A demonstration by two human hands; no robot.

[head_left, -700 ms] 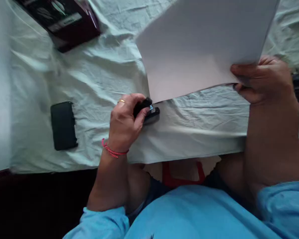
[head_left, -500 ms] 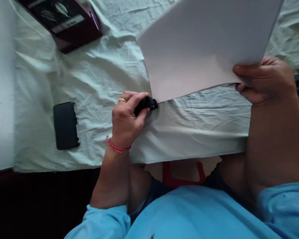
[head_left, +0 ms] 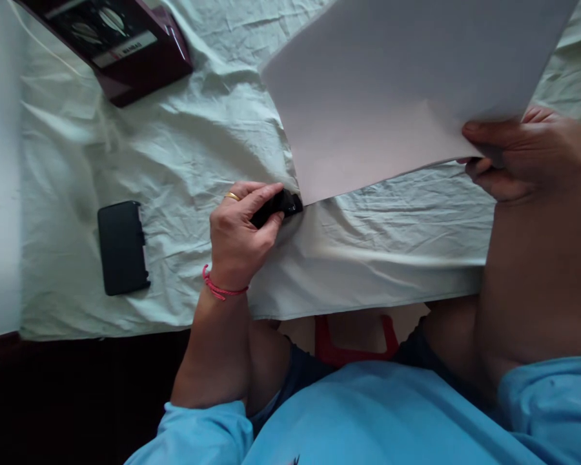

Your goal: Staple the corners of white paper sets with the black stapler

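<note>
Your left hand (head_left: pixel 239 236) is clamped on a small black stapler (head_left: pixel 277 205), fingers (head_left: pixel 259 194) wrapped over its top and thumb pressing from the near side. A moment ago the stapler stood open, its lower arm showing below the upper one, just short of the paper's corner; now the two arms are squeezed together and its nose sits right at the lower left corner of the paper (head_left: pixel 397 90) — so the squeeze looks made, or nearly so, on that corner. Whether a staple went through, the view does not show.

Your right hand (head_left: pixel 523 155) pinches the paper's near right edge, thumb on top and fingers curled beneath, holding the sheets lifted and tilted above the bed (head_left: pixel 184 142). That hand has drifted a little to the right and the sheets with it, while the stapled corner has stayed low, close to the rumpled bedsheet near the bed's front edge.

Round about — a black phone (head_left: pixel 122 247) lies flat toward the front left corner of the bed, well apart from your left hand, and a dark red box (head_left: pixel 111 48) sits at the back left. A dark object at the right edge, behind your right hand, is too cut off to name.
</note>
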